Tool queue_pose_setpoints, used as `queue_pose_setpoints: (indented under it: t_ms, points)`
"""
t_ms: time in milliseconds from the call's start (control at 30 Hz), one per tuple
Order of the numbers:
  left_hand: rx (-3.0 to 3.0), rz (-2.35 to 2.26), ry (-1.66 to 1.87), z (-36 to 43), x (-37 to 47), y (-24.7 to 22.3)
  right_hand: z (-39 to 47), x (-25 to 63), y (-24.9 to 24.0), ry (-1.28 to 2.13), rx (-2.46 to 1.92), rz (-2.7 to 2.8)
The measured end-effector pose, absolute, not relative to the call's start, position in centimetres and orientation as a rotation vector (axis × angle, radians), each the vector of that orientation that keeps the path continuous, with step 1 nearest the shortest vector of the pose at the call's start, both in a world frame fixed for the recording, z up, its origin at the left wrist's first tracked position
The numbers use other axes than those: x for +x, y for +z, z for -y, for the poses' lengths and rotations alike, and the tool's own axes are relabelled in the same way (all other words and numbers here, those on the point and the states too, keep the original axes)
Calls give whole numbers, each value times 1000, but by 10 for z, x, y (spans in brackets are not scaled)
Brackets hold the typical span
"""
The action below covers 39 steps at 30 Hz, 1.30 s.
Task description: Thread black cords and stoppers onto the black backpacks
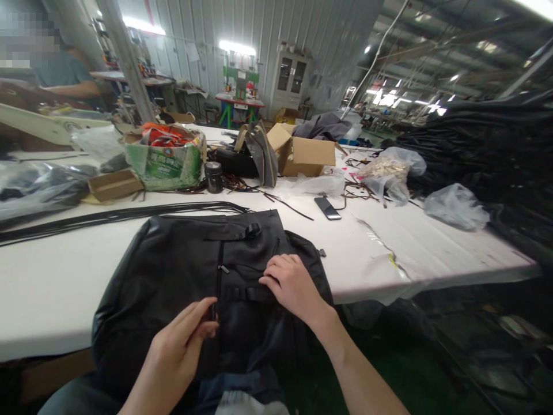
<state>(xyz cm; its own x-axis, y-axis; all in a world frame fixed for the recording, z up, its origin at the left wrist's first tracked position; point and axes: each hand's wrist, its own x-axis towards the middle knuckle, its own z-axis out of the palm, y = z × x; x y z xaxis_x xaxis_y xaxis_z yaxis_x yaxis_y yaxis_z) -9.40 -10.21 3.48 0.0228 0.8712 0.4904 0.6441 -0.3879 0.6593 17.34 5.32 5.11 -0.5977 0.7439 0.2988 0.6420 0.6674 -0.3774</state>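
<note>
A black backpack [173, 259] lies across the table's near edge, partly over my lap. On its front are a zipper pull [223, 269], a slanting seam and black strap loops [241, 294]. My left hand [181, 340] is closed at the lower middle of the bag, pinching a small black piece [212, 312] between thumb and fingers; its exact kind is not clear. Over the bag's right half, my right hand [290, 283] rests with curled fingers close together against the front. Whatever its fingertips grip is hidden beneath them.
Black strips [129, 215] run along the white table [389, 242] behind the bag. Farther back stand a green sack [170, 164], a dark jar [213, 177], a cardboard box [311, 157] and a phone [328, 208]. Dark material [475, 138] is piled right; a person [69, 69] sits left.
</note>
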Motion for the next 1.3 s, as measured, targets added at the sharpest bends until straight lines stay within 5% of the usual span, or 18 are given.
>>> queue_pose_setpoints:
  t_ms: [167,367,467,800,1300]
  points:
    - [2001,-1605,1310,98,-87,40,-31,161,64,546,-899,2255]
    - [2016,-1565,1283,93,-76,46,17,114,77,1617,-898,1694]
    - [1977,-1562,1255,94,-77,48,22,103,73,1808,-880,1501]
    - [2010,-1520,1274,98,-77,51,21,102,70,1940,-878,1438]
    - [2030,-1460,1153,97,-77,40,23,102,54,1656,-956,1692]
